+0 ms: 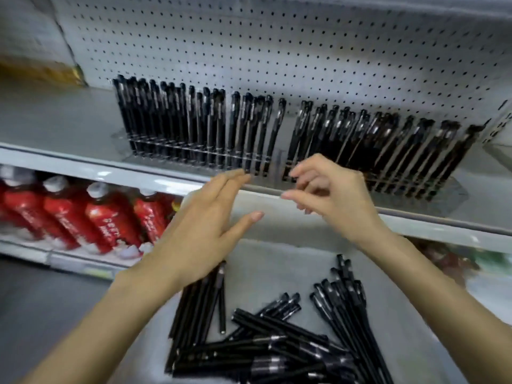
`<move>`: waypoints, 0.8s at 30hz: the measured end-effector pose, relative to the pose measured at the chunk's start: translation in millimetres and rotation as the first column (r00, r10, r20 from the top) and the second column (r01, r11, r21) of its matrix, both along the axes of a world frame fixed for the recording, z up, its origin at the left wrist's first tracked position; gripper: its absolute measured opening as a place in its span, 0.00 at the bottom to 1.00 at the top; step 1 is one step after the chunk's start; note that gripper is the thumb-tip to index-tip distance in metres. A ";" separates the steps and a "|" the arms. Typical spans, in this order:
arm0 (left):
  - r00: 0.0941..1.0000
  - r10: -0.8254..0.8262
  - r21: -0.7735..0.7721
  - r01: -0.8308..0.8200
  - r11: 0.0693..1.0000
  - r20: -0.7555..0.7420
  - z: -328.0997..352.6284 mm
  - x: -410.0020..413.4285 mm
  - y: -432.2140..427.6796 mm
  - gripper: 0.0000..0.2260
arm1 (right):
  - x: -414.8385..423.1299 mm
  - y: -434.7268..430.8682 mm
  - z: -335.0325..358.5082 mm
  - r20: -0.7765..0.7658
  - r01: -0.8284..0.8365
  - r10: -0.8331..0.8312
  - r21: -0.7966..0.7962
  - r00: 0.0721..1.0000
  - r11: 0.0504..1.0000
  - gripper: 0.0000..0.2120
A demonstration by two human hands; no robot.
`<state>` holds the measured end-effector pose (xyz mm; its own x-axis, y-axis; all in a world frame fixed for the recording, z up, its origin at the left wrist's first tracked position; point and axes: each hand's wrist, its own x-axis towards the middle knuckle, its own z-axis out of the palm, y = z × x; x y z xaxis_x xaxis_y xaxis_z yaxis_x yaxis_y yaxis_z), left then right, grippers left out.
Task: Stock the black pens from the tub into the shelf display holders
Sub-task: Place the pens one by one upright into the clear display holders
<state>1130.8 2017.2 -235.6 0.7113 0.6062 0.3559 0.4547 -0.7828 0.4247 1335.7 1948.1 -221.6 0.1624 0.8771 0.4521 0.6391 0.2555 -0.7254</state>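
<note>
Pegboard-backed shelf point(55, 126): black pens point(263, 342) lie heaped in the tub point(277, 270) below the display holders point(458, 189); left hand point(205, 225) spread flat, right hand point(329, 195) loosely curled (both apparently empty). A careless nudge could topple the racked pens point(171, 115).

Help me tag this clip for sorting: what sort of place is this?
Most likely a shop aisle: a white pegboard back, black pens standing in clear display holders, and red-labelled bottles lined up on the lower shelf.

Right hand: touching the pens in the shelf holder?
Cannot tell. Head view: right hand fingertips overlap the lower ends of the pens in the holder, but blur hides contact or gap.
</note>
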 end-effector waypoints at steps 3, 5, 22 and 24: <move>0.986 0.167 -0.090 -0.166 0.982 0.009 -16.9 -40.2 6.3 0.29 | -33.4 22.4 -34.9 0.012 -0.145 0.151 -0.221 0.988 0.964 0.13; 0.974 0.225 -0.191 -0.219 0.957 0.013 -28.7 -52.7 5.3 0.27 | -52.7 34.0 -56.6 0.028 -0.219 0.248 -0.380 0.968 0.899 0.12; 0.939 0.287 -0.701 -0.076 0.709 0.188 -52.0 -55.5 5.6 0.27 | -95.1 32.4 -111.9 -0.428 -0.243 -0.050 -0.601 0.902 0.761 0.12; 0.935 0.292 -0.710 -0.068 0.701 0.199 -52.7 -56.1 6.3 0.27 | -97.2 32.9 -109.2 -0.466 -0.268 -0.057 -0.600 0.883 0.754 0.12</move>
<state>1074.6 2023.5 -288.3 0.5006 0.8643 -0.0484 0.3313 -0.1396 0.9331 1238.4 1981.0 -330.8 0.0829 0.9477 -0.3082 0.2159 -0.3190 -0.9229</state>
